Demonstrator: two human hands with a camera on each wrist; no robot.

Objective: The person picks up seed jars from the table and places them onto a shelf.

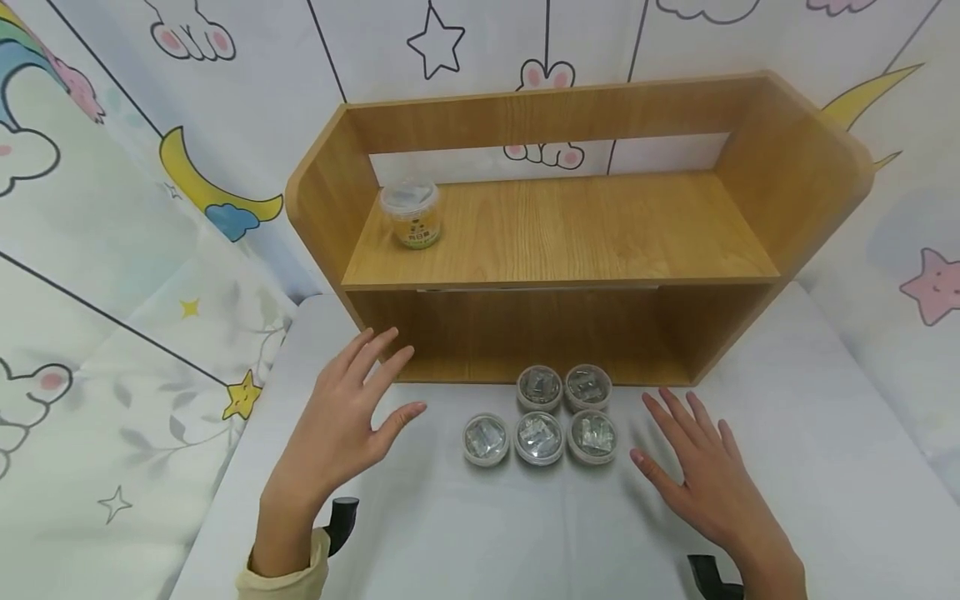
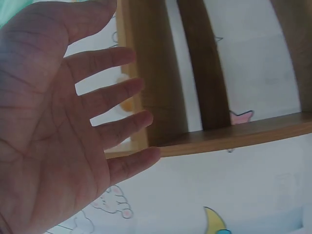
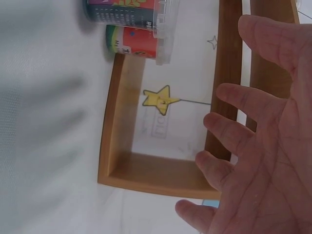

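Observation:
My left hand (image 1: 337, 425) hovers left of a group of small lidded plastic tubs, near the front left of a wooden shelf, its fingers spread and holding nothing. To the right of the group is my right hand (image 1: 705, 483), likewise spread and holding nothing. Several tubs stand on the white table: two at the back, including one tub (image 1: 540, 387) by the shelf's front edge, and a front row with a middle tub (image 1: 538, 437). Seen side-on in the right wrist view are a red-labelled tub (image 3: 139, 43) and a dark-labelled tub (image 3: 129, 14).
The two-level wooden shelf (image 1: 562, 279) stands at the back of the white-covered table (image 1: 480, 533). On its upper board, at the left, sits a yellow-labelled tub (image 1: 415, 221) with a clear lid. A cartoon-printed cloth (image 1: 150, 333) hangs behind and to the sides.

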